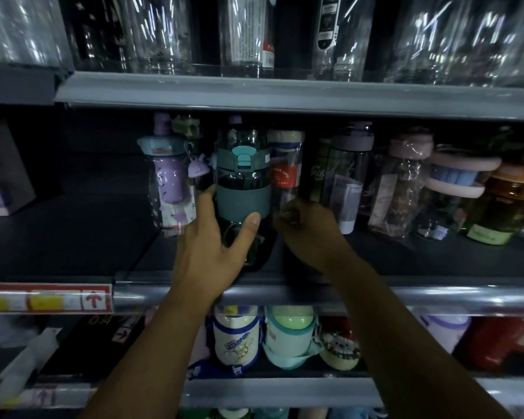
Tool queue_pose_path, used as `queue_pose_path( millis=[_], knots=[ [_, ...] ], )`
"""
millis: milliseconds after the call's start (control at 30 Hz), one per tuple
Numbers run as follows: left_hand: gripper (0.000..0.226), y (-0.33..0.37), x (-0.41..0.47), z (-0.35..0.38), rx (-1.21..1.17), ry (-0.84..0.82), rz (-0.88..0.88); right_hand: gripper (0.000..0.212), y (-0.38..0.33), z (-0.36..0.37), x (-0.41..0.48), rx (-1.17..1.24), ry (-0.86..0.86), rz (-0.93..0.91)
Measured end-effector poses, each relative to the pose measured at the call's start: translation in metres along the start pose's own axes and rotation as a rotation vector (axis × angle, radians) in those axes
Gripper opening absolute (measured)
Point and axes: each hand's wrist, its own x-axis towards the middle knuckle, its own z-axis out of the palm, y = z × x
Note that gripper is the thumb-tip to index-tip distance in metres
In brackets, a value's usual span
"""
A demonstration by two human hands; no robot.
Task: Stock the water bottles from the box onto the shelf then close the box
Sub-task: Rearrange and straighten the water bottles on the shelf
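A dark teal water bottle (243, 182) with a turquoise flip lid stands on the middle shelf (436, 255). My left hand (215, 249) wraps its lower part, thumb on the front, fingers behind on the left. Next to it on the right stands a clear-wrapped bottle with a red label (285, 170). My right hand (307, 234) is closed at the base of that bottle, pinching its plastic wrap. A purple child's bottle (170, 182) stands to the left of the teal one. The box is out of view.
More wrapped bottles (403, 182) line the middle shelf to the right. The shelf's left part (73, 231) is bare up to a purple carton (3, 176). Clear bottles (245, 31) fill the shelf above; children's flasks (236, 337) sit on the shelf below.
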Motion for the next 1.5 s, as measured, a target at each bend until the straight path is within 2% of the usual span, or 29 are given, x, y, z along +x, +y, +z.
queue_pose_path(
  millis=[33,133,200,300,400,500,567,700,767,1200,1500],
  knots=[
    [0.072,0.000,0.000,0.000,0.017,-0.013,-0.004,0.013,0.000,-0.002,-0.008,0.063,-0.025,-0.014],
    [0.066,-0.001,0.002,0.001,-0.001,-0.067,0.007,0.037,-0.002,-0.009,-0.028,0.252,-0.140,-0.043],
    [0.062,-0.002,0.003,0.002,-0.008,-0.083,0.024,0.042,-0.003,-0.011,-0.037,0.346,-0.207,-0.065],
    [0.061,-0.001,0.005,0.002,-0.025,-0.076,0.024,0.047,-0.006,-0.006,-0.042,0.390,-0.180,-0.103],
    [0.061,0.000,0.006,0.001,-0.037,-0.141,0.006,0.055,-0.010,0.005,-0.043,0.348,-0.024,-0.116],
    [0.061,-0.002,0.005,0.001,0.021,-0.182,0.020,0.062,-0.007,0.004,-0.041,0.297,0.026,-0.111],
    [0.063,0.000,0.003,0.001,0.140,-0.166,0.021,0.064,0.002,-0.002,-0.037,0.234,0.062,-0.085],
    [0.031,0.005,0.003,0.003,0.301,-0.136,0.033,0.067,0.021,-0.012,-0.022,0.143,0.064,-0.005],
    [0.022,0.006,0.003,0.004,0.339,-0.146,0.031,0.071,0.026,-0.014,-0.014,0.121,0.046,0.003],
    [0.022,0.012,0.000,0.006,0.456,-0.153,0.070,0.056,0.034,0.000,0.010,0.034,0.050,-0.024],
    [0.026,0.012,0.000,0.008,0.476,-0.135,0.089,0.057,0.040,0.008,0.018,-0.001,-0.003,0.017]
  ],
)
